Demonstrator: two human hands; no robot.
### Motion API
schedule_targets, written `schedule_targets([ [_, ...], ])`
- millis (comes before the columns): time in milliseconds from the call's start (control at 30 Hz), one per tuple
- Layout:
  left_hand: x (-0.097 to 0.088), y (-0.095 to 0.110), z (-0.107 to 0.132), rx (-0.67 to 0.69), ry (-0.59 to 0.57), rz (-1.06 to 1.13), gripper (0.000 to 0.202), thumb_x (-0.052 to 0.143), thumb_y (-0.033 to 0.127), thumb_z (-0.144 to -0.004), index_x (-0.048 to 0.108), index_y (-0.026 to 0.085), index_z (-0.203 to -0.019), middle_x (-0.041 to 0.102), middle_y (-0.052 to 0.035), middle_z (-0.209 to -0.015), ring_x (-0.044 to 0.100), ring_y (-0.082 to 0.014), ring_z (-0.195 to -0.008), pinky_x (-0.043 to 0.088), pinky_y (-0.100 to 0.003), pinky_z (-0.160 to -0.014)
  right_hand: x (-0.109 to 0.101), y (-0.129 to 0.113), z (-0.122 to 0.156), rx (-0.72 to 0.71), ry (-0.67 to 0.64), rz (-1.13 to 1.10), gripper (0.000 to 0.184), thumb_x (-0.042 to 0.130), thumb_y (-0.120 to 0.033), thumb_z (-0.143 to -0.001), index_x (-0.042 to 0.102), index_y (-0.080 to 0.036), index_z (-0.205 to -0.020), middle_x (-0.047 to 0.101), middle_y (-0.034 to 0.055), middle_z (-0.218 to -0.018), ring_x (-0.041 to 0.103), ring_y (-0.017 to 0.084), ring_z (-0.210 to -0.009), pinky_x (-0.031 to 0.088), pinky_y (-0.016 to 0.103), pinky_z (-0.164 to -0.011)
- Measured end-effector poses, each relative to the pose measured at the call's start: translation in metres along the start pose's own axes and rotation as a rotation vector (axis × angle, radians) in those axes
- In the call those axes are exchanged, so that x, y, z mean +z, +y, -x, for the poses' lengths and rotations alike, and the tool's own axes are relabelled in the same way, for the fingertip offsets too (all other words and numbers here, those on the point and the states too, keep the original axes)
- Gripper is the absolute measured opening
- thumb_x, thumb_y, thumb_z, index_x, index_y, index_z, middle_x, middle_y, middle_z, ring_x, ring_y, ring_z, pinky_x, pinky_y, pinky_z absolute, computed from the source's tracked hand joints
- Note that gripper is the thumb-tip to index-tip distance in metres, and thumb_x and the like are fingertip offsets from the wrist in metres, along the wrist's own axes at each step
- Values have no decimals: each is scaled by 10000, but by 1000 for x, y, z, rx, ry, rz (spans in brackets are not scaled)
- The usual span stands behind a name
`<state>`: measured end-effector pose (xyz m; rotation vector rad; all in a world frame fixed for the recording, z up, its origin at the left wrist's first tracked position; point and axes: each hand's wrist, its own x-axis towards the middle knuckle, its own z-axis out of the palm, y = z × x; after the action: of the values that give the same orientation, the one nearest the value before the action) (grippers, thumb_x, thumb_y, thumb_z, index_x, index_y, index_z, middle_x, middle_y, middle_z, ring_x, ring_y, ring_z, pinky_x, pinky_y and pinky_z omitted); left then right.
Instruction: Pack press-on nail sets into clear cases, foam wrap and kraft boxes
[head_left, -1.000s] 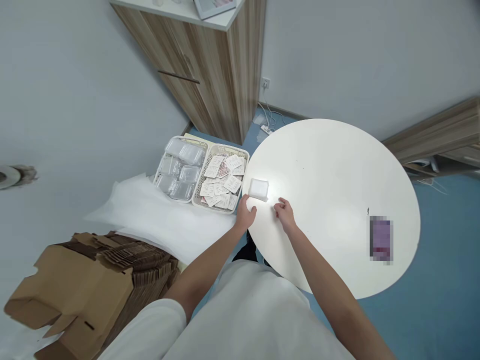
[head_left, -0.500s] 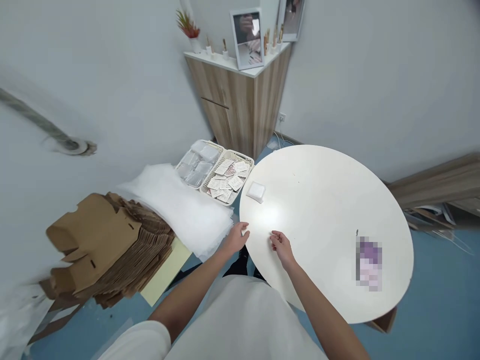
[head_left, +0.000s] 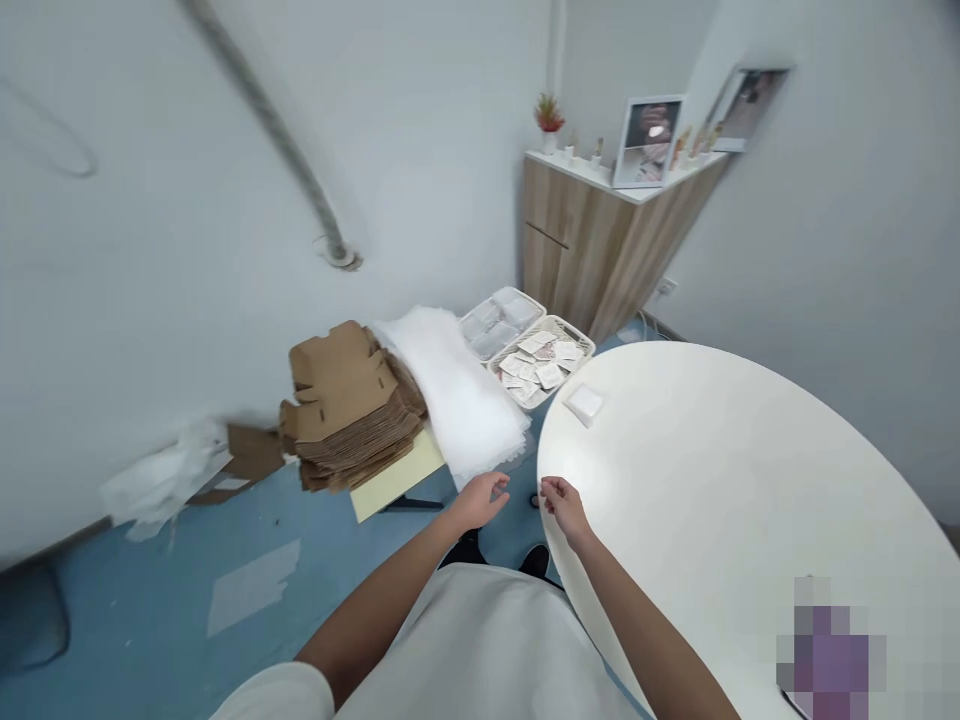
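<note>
My left hand (head_left: pixel 481 500) hovers just beyond the near edge of the white foam sheets (head_left: pixel 469 400); its thumb and fingers are apart and it holds nothing. Over the left rim of the round white table (head_left: pixel 697 450) is my right hand (head_left: pixel 564 510), with loosely bent fingers and nothing visible in them. A small stack of white square packets (head_left: pixel 585 402) lies on the table a little beyond my right hand. To the left of the foam sheets, flattened brown cardboard boxes (head_left: pixel 352 400) are piled on a pale yellow board (head_left: pixel 397 476).
Two white baskets stand behind the foam: one basket (head_left: pixel 540 318) holds clear plastic packets, the other (head_left: pixel 592 345) printed cards. A wooden cabinet (head_left: pixel 577 240) fills the corner. A pixelated purple item (head_left: pixel 831 660) lies on the table's right side. White plastic wrapping (head_left: pixel 169 475) lies at the left wall.
My view has swung left, so the table and baskets sit further right in it. Both hands have moved left relative to the table. The packets stay on the table.
</note>
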<state>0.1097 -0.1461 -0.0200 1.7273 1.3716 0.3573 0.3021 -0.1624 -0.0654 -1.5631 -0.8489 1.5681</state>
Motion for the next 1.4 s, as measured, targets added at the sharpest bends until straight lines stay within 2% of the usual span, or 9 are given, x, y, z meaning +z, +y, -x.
schedule_targets([
  [133,-41,-17,10,18,230,-102,269,482,301,-754,557,209,-995,589,-64,-1014,536,-209,-962,412,-344,-854,52,-26,-25,-127,-134,105,381,556,-484,-632,562,-185,-869,538,-7,-623,460,120,-514,371,262,-501],
  [267,-99,-48,23,19,501,-200,254,482,253,-747,539,202,-989,556,-61,-1052,492,-204,-1017,374,-354,-899,120,-60,-46,-309,-263,334,375,564,-446,-649,558,-188,-921,566,11,-713,493,132,-590,405,276,-585],
  [367,-145,-75,34,-44,630,-273,257,471,269,-758,527,212,-1003,538,-62,-1088,472,-218,-1038,363,-370,-890,174,-88,-59,-464,-290,526,382,565,-396,-667,540,-191,-988,571,39,-849,513,140,-663,417,286,-643],
  [533,-206,-115,43,-194,647,-367,303,474,348,-764,523,221,-1035,555,-81,-1067,472,-255,-1035,344,-396,-877,250,-130,-78,-673,-159,921,344,473,-282,-755,498,-215,-1092,538,62,-994,521,154,-755,397,291,-695],
  [667,-229,-140,44,-289,572,-343,362,503,388,-742,527,200,-1050,574,-99,-1028,515,-269,-978,370,-383,-835,290,-151,-93,-745,-27,1224,361,453,-244,-775,457,-217,-1135,530,89,-1000,500,199,-882,366,275,-642],
  [833,-234,-159,45,-286,525,-271,286,468,328,-770,555,197,-1009,595,-93,-995,556,-242,-905,414,-333,-757,314,-161,-110,-679,9,1466,210,476,-282,-762,518,-213,-955,561,80,-874,511,207,-798,312,270,-552],
  [967,-234,-164,44,-275,526,-208,268,462,327,-776,561,201,-991,604,-89,-960,546,-240,-918,414,-330,-766,321,-160,-116,-694,26,1511,117,414,-228,-779,516,-193,-824,564,82,-792,508,192,-722,273,269,-543],
  [1233,-231,-166,41,-198,603,-191,449,466,516,-737,547,186,-1032,548,-101,-1006,497,-263,-985,386,-346,-835,315,-164,-114,-671,20,1224,195,277,-243,-810,433,-192,-914,478,2,-571,416,165,-515,238,256,-525],
  [1400,-236,-159,47,-134,655,-183,474,449,525,-745,510,199,-1084,512,-89,-1058,493,-254,-985,389,-356,-847,303,-174,-106,-636,3,1003,241,221,-299,-841,414,-212,-956,503,-5,-584,443,166,-501,278,258,-534],
])
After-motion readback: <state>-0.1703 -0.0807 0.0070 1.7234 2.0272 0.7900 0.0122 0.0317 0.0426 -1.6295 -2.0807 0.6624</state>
